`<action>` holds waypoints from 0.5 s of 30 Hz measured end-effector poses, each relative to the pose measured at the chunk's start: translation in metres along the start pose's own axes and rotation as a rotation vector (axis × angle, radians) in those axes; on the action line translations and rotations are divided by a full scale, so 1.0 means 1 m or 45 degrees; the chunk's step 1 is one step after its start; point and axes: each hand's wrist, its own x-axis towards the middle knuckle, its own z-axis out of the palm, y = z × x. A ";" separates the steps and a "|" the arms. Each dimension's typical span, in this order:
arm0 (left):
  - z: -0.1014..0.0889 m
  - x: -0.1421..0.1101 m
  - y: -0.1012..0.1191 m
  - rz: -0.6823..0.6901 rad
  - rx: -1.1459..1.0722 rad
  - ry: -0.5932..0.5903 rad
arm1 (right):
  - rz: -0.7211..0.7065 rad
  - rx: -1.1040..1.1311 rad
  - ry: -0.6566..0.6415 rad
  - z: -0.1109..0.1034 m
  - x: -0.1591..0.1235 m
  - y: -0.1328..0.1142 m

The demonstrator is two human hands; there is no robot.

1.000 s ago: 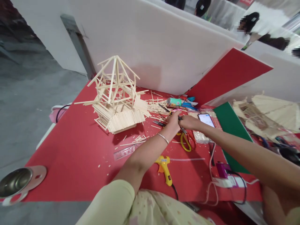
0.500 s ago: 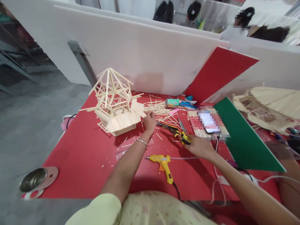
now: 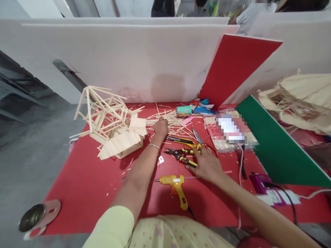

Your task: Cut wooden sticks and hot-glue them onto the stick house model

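Pliers [image 3: 178,153] are laid mid-worktop [image 3: 88,199], handles touched by the right hand [image 3: 208,163], grip spread wide. Loose sticks [image 3: 178,124] are covered by the curled left hand [image 3: 160,127]; can't tell if any is held. Fingers could be nicked by the knife [image 3: 180,140] or scissors [image 3: 198,135] if reached across carelessly. Stick model [image 3: 121,144] could be bumped by the left arm. Space between forearms is obstructed by the glue gun [image 3: 168,179].
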 end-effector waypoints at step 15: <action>-0.014 -0.010 0.004 0.030 0.219 0.007 | -0.151 0.153 0.164 -0.021 -0.042 -0.011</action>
